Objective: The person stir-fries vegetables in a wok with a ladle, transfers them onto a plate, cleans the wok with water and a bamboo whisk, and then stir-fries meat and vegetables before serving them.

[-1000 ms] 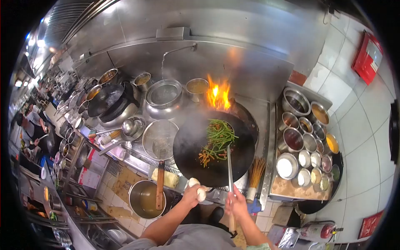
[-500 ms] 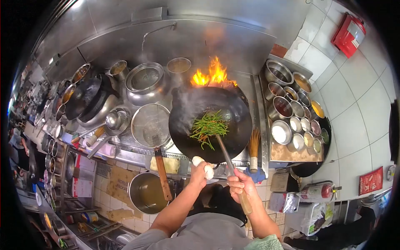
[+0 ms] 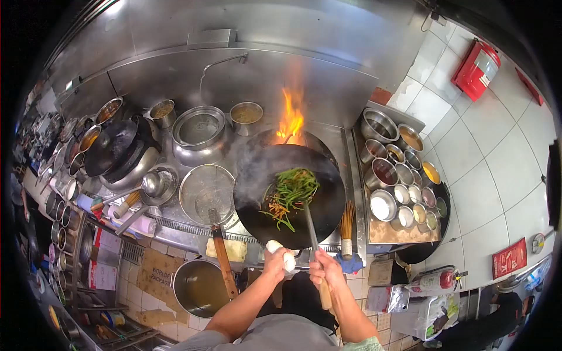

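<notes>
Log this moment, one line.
left hand: white cloth at wok rim | right hand: long-handled utensil | wok: green vegetables | beyond wok: flames

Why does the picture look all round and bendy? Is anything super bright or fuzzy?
All in the head view: tiles look bent and corners black, probably from a very wide lens; flames glow bright; smoke hazes the wok's left side; the far-left edge looks blurry.

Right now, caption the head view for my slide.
Left hand gripping a white cloth at the near edge of the wok, right hand holding a ladle amid green beans, flames behind.
</notes>
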A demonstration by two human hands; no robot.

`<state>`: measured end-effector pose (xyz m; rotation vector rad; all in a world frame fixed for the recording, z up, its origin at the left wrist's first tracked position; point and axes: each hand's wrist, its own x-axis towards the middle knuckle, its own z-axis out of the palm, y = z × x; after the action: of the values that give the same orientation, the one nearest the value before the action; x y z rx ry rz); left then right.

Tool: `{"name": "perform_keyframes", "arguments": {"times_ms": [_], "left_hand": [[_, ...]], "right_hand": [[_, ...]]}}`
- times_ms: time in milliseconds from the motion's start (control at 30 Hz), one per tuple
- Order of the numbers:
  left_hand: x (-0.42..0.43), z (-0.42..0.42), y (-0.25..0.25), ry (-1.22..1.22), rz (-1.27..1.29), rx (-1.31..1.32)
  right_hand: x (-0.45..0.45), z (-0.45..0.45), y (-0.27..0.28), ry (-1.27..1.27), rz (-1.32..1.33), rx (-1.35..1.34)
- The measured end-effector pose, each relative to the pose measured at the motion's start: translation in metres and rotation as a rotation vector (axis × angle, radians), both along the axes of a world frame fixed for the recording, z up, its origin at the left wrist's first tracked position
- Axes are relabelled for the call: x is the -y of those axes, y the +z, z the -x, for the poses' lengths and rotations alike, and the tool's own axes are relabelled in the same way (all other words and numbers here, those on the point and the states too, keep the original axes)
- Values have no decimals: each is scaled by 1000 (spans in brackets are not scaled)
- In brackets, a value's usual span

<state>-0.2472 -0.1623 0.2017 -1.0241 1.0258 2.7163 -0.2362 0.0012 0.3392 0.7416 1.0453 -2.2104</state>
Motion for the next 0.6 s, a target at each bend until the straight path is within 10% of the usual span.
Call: {"name": "perform_keyframes", "arguments": {"times_ms": [133,600], "left_hand": [[4,0,-2,11,-10,49],[1,0,22,-19,14,94]], "right_hand": [[-19,4,-20,37,830,171],[-31,-2,15,9,406,83]]}}
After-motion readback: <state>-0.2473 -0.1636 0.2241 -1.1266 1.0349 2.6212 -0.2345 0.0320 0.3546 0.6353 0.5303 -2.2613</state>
